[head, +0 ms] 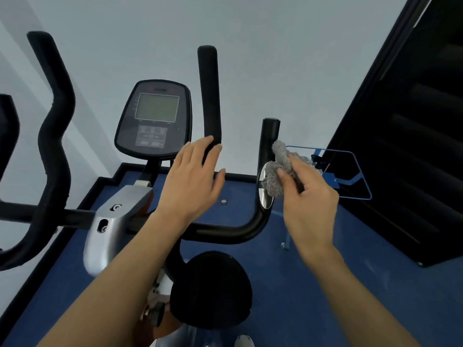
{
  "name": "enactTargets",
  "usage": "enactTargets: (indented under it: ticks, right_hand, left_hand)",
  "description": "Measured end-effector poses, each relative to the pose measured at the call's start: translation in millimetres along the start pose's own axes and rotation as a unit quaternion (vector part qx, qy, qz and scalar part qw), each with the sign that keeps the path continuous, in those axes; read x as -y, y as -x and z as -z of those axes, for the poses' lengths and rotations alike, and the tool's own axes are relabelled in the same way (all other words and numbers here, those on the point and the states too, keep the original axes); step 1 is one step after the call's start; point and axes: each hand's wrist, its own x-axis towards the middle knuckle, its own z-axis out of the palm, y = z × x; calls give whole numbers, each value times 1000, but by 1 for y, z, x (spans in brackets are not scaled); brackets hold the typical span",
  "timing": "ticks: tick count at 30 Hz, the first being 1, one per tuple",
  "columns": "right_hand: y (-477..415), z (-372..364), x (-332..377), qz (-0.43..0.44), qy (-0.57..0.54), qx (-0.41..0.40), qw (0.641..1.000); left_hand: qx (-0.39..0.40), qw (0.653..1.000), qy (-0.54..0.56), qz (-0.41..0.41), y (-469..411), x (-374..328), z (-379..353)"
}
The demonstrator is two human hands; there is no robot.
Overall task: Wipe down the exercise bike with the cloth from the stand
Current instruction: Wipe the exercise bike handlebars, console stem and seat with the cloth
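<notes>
The exercise bike (pixel 117 221) fills the middle of the view, with a grey console (pixel 155 121), black handlebars and a black seat (pixel 213 289) below. My right hand (pixel 308 196) grips a bunched grey cloth (pixel 278 171) and presses it against the right handlebar's short upright (pixel 268 141), over its shiny metal pulse pad. My left hand (pixel 193 176) hovers open, fingers spread, beside the lower end of the tall centre grip (pixel 209 96). The blue wire stand (pixel 350 171) sits just right of the cloth.
A second machine's black curved handlebars (pixel 52 126) rise on the left. A large black panel (pixel 413 121) leans along the right side. Blue floor (pixel 300 284) with black skirting runs under the bike; a pale wall is behind.
</notes>
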Motion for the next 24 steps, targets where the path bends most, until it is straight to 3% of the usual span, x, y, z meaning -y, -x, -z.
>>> enactTargets:
  ticks: [5, 11, 14, 24]
  right_hand:
    - [-10, -24, -4, 28, 54, 63, 996]
    - [26, -26, -14, 90, 104, 69, 988]
    - [7, -19, -8, 51, 72, 94, 992]
    - [8, -4, -18, 60, 52, 47, 996]
  left_hand:
    - [-10, 1000, 22, 3, 1, 0, -2]
    - [-7, 999, 41, 3, 0, -1, 0]
    - [-5, 999, 48, 7, 2, 0, 1]
    - [2, 999, 42, 0, 0, 0, -1]
